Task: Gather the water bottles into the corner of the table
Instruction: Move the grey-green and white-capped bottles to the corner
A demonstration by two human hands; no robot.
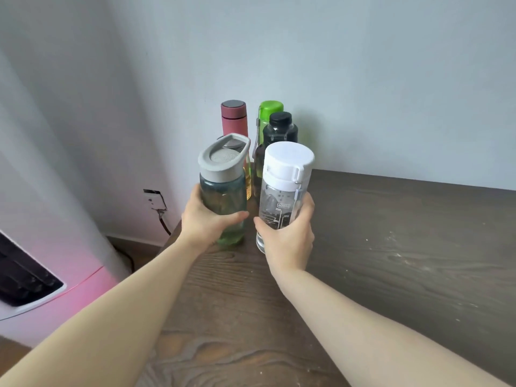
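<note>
My left hand (205, 219) is wrapped tight around the grey-lidded, green-tinted clear plastic bottle (223, 191), upright near the left edge of the dark wood-grain bench (391, 247). Just right of it, my right hand (290, 236) grips the white-capped clear plastic bottle (282, 191). Behind both, a pink flask (234, 118), a green-capped bottle (269, 113) and a black-capped dark bottle (280, 129) stand clustered in the corner.

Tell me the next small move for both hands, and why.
Probably slide both bottles forward and let go. The left hand grips the grey-lidded bottle, the right hand the white-capped bottle, both just short of the pink flask and others already grouped in the table corner.
</note>
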